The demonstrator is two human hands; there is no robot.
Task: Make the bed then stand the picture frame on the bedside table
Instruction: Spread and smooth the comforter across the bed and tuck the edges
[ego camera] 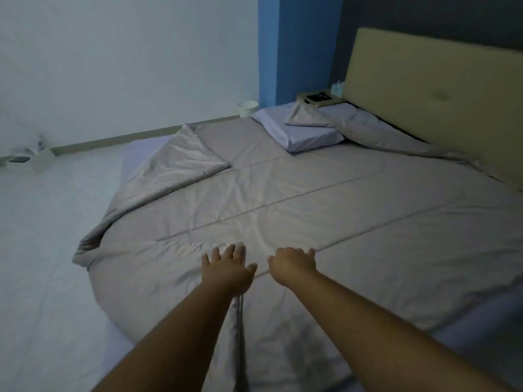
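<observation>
Dim bedroom, bed [478, 332] w/ grey duvet [311, 199] spread over it; left hand [226, 268] & right hand [293, 264] press on duvet, fingers straight, gripping nothing.

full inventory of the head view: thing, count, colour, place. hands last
duvet: 1, grey-beige, spread over the bed, far-left corner folded back
sheet: 1, pale lilac, bare to the left of the duvet
lilac pillow: 1, at the bed's head
grey pillow: 1, against the headboard
folded cloth: 1, grey, on top of the pillows
headboard: 1, yellow-beige, padded, right
bedside table: 1, light, beyond the pillows; dark item on it, too small to identify
bin: 1, white, on the floor by the wall
left hand: fingers spread flat on the duvet
right hand: on the duvet beside it, fingers foreshortened
</observation>
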